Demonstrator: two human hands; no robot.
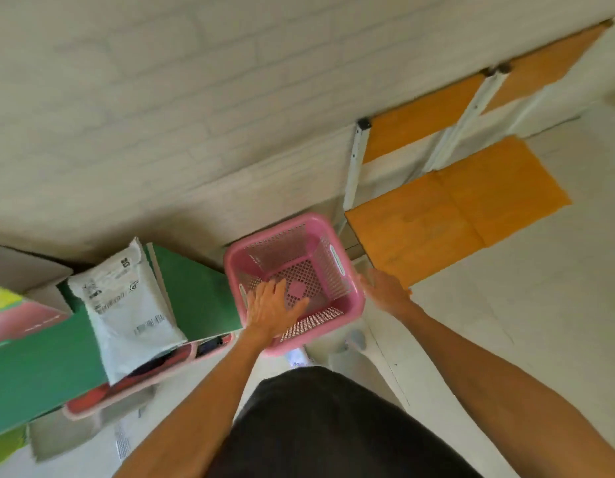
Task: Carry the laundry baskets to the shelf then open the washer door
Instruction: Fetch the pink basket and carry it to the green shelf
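Note:
An empty pink perforated laundry basket (285,229) is low in front of me, between a green board and the shelf. My left hand (270,307) lies over its near-left rim, fingers spread and straight above the inside. On the opposite side, my right hand (385,288) presses the outside of the right wall with its fingertips against the rim. A second pink basket (127,384) holding dark and red clothes sticks out from under the green board. The white metal shelf with orange boards (420,229) stands just right of the empty basket. No washer is in view.
The green board (196,291) runs leftward with a white plastic mailer bag (127,305) lying on it and boxes (20,305) at far left. A white brick wall (196,98) lies behind. Pale tiled floor (506,322) stretches to the right.

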